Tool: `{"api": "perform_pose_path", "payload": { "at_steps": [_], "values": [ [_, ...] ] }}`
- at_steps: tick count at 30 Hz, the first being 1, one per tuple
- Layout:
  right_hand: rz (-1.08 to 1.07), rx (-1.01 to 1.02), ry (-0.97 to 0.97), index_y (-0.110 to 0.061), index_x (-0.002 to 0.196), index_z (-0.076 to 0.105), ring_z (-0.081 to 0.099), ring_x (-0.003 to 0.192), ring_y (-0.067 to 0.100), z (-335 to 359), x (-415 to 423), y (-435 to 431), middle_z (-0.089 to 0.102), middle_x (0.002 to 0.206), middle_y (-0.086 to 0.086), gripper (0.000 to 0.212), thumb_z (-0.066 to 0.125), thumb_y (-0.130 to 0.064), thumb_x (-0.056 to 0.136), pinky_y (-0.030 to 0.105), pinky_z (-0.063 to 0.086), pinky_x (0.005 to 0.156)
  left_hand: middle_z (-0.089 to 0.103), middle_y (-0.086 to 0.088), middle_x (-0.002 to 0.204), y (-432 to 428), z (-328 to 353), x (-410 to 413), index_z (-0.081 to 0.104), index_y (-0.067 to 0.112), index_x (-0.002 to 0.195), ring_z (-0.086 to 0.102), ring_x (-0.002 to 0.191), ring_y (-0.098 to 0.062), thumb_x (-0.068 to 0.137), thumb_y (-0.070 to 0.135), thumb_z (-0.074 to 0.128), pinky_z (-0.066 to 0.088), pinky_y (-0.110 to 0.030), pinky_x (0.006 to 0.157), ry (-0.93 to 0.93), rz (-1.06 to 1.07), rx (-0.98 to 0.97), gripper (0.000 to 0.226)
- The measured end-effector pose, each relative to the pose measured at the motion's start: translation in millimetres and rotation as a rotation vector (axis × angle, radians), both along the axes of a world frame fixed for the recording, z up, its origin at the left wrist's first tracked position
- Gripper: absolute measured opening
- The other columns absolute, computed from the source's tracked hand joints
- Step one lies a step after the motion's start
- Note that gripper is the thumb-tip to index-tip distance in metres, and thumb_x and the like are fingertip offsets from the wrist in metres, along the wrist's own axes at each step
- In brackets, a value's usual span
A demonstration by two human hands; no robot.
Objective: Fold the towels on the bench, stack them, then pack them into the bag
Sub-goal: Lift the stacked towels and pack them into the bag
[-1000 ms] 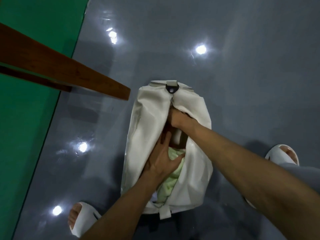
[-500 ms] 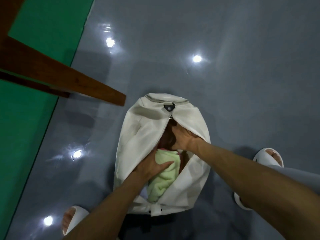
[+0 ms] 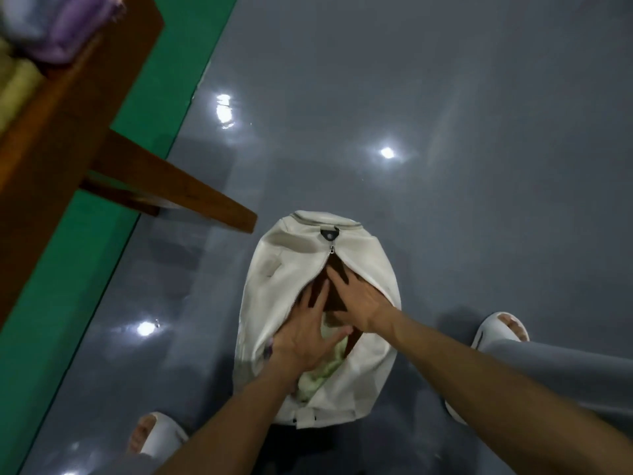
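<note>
White bag (image 3: 284, 269) on grey floor (image 3: 462, 97), towels (image 3: 63, 32) on bench (image 3: 51, 149)

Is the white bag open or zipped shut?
Open. The white bag gapes below its zipper pull, and a green towel shows inside, beneath the left hand.

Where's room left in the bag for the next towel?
Free: the dark gap in the far end of the white bag, between the zipper pull and the green towel, below the right hand. Crowded: the near end, filled by that towel under the left hand. Grey floor beyond the bag is bare.
</note>
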State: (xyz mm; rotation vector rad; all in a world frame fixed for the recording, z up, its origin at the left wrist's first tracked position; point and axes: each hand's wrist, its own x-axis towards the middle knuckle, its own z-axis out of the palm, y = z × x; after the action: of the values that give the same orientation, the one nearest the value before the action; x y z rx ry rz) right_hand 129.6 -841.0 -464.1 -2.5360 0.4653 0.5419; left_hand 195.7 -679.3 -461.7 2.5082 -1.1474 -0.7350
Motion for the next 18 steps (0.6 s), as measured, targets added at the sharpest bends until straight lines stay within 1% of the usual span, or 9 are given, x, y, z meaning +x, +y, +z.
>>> {"api": "perform_pose_path", "payload": {
  "at_steps": [1,2,4,6,8,10,13,16,18],
  "values": [
    [0.016,-0.013,-0.017,-0.03,0.163,-0.006,0.017,0.154,0.038,7.3,-5.2,2.8,-0.007,0.17,0.014,0.114,0.076,-0.045,0.086,0.047,0.028,0.123,-0.007,0.001,0.173,3.9,10.5,-6.1,-0.01,0.033,0.164,-0.001,0.159,-0.019,0.084,0.091,0.034,-0.007,-0.039,0.126,-0.054,-0.045,0.021,0.108],
    [0.028,-0.023,-0.033,-0.034,0.163,-0.007,0.014,0.155,0.038,15.0,-10.1,5.4,-0.01,0.17,0.014,0.114,0.076,-0.047,0.085,0.049,0.028,0.123,-0.007,-0.002,0.173,10.2,20.3,-12.1,-0.005,0.029,0.165,-0.001,0.159,-0.021,0.085,0.09,0.034,-0.004,-0.043,0.128,-0.076,-0.084,0.035,0.108],
    [0.054,-0.034,-0.034,-0.039,0.162,-0.005,0.013,0.155,0.037,34.7,-19.3,9.8,-0.007,0.17,0.013,0.112,0.075,-0.051,0.084,0.05,0.026,0.124,0.001,-0.009,0.173,22.5,43.0,-22.4,0.01,0.018,0.166,0.003,0.159,-0.028,0.087,0.085,0.04,0.007,-0.049,0.129,-0.084,-0.146,0.011,0.108],
    [0.074,-0.037,-0.038,-0.038,0.163,0.0,0.01,0.157,0.031,60.2,-29.5,13.2,-0.001,0.171,0.01,0.109,0.073,-0.055,0.084,0.047,0.021,0.126,0.006,-0.009,0.173,31.3,66.6,-30.8,0.016,0.017,0.165,0.006,0.159,-0.029,0.087,0.083,0.042,0.013,-0.051,0.128,-0.056,-0.158,-0.021,0.105],
    [0.077,-0.026,-0.082,-0.037,0.163,0.005,0.01,0.157,0.027,86.0,-36.2,15.5,0.003,0.171,0.005,0.108,0.071,-0.063,0.082,0.044,0.022,0.126,0.001,-0.001,0.173,38.0,89.9,-32.7,0.011,0.025,0.165,0.001,0.16,-0.022,0.087,0.085,0.036,0.011,-0.047,0.129,-0.072,-0.14,-0.057,0.101],
    [0.081,-0.046,-0.125,-0.038,0.163,0.006,0.015,0.155,0.028,117.9,-37.7,19.3,0.004,0.171,0.004,0.109,0.068,-0.072,0.079,0.044,0.026,0.123,-0.008,0.003,0.172,49.0,120.7,-26.1,0.004,0.032,0.165,-0.007,0.159,-0.017,0.088,0.089,0.029,0.006,-0.045,0.129,-0.145,-0.115,-0.086,0.099],
    [0.082,-0.098,-0.191,-0.038,0.162,0.007,0.017,0.155,0.029,165.7,-28.2,28.4,0.008,0.171,0.007,0.113,0.061,-0.085,0.074,0.044,0.026,0.123,0.0,-0.002,0.173,69.7,175.7,-0.7,0.01,0.03,0.165,0.0,0.16,-0.024,0.085,0.094,0.026,0.011,-0.048,0.128,-0.298,-0.033,-0.105,0.104],
    [0.107,-0.12,-0.288,-0.041,0.162,0.008,0.015,0.156,0.026,211.0,-7.6,42.5,0.006,0.172,0.001,0.115,0.063,-0.085,0.071,0.041,0.023,0.124,0.0,-0.003,0.173,96.9,239.3,29.5,0.007,0.033,0.165,-0.002,0.16,-0.022,0.082,0.096,0.027,0.003,-0.043,0.129,-0.431,0.056,-0.087,0.107],
    [0.142,-0.109,-0.326,-0.044,0.161,0.006,0.014,0.156,0.027,241.5,13.6,56.4,0.003,0.172,0.001,0.112,0.063,-0.084,0.073,0.043,0.023,0.122,0.003,-0.003,0.173,121.1,278.1,50.0,0.007,0.034,0.165,0.001,0.16,-0.022,0.082,0.097,0.027,0.008,-0.045,0.129,-0.508,0.128,-0.12,0.106]
  ]
}}
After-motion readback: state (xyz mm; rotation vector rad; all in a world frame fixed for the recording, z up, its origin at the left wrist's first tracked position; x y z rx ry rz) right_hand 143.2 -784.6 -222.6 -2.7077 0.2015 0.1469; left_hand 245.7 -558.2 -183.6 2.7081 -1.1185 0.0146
